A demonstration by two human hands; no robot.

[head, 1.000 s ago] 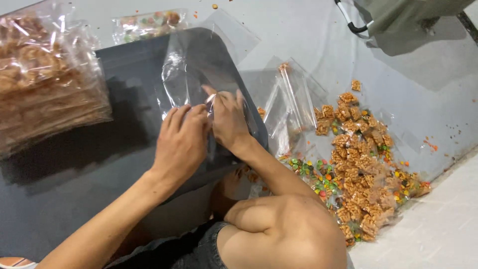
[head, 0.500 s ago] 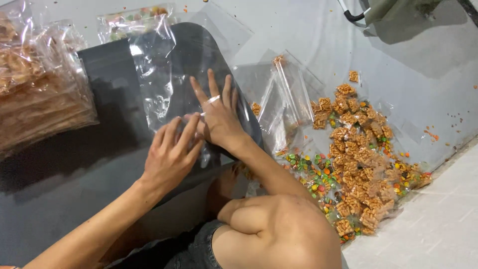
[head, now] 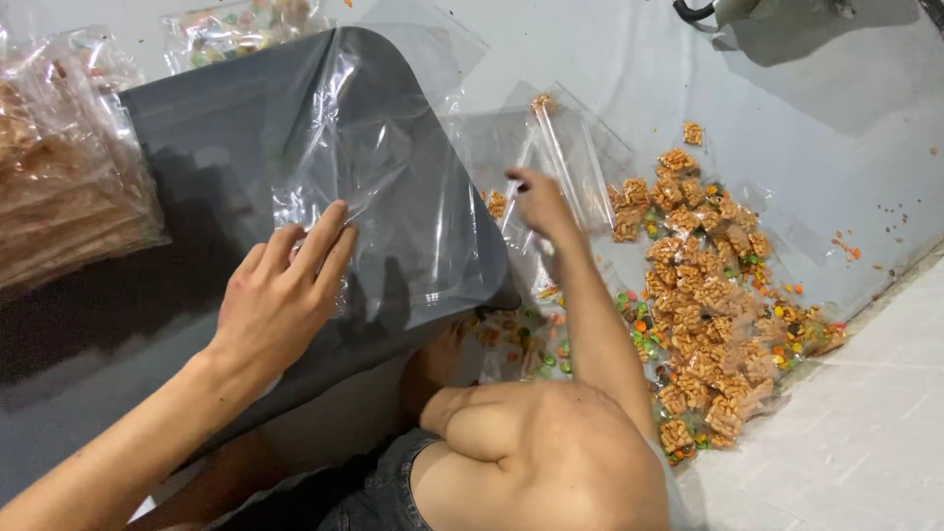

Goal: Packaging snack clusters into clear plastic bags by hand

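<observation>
1. The left hand (head: 280, 295) lies flat, fingers spread, pressing a clear plastic bag (head: 379, 177) onto the dark grey tray (head: 197, 138).
2. The right hand (head: 539, 202) reaches toward more clear bags (head: 570, 147); its grip cannot be told.
3. A pile of orange snacks (head: 703, 295) lies just beside them.

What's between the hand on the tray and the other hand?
In the head view, a clear plastic bag on the grey tray lies between the left hand and right hand.
</observation>
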